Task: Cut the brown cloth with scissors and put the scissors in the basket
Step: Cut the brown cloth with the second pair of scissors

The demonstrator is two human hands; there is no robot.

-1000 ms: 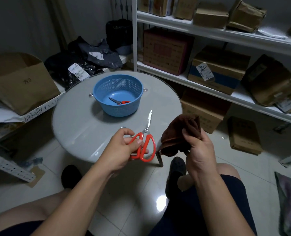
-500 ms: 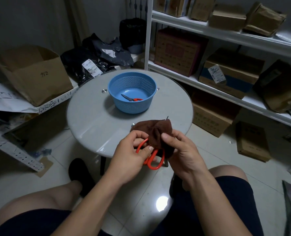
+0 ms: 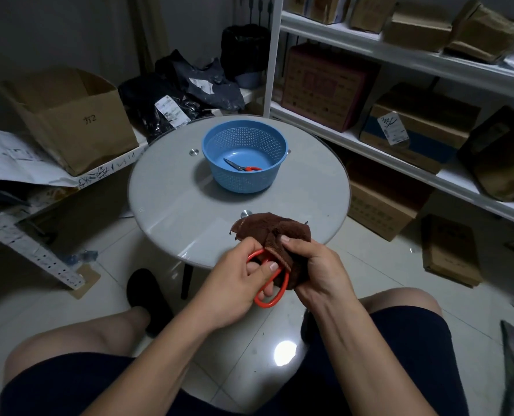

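Cloth (image 3: 275,232) now covers the blades that I could see bare a second ago, when my right hand held it off at 3 o'clock from the scissors; half a second back it had already come across, and it has since settled lower over the handles. By count: two hands, one brown cloth, two pairs of scissors, one basket, one round table.

My left hand (image 3: 234,283) has its fingers through the orange loops of the scissors (image 3: 272,298), closed around the handles. How far the blades are parted I cannot tell, since the cloth hides them; only a dark tip shows past the cloth at 1 o'clock. My right hand (image 3: 316,271) pinches the cloth, bunched, thumb on top. The cloth sits at 12 o'clock from both grips, touching both hands, above the near edge of the table (image 3: 171,205).

Farther off at 12 o'clock stands the blue basket (image 3: 219,175), well apart from my hands, with the second pair of scissors (image 3: 243,167) lying on its floor.
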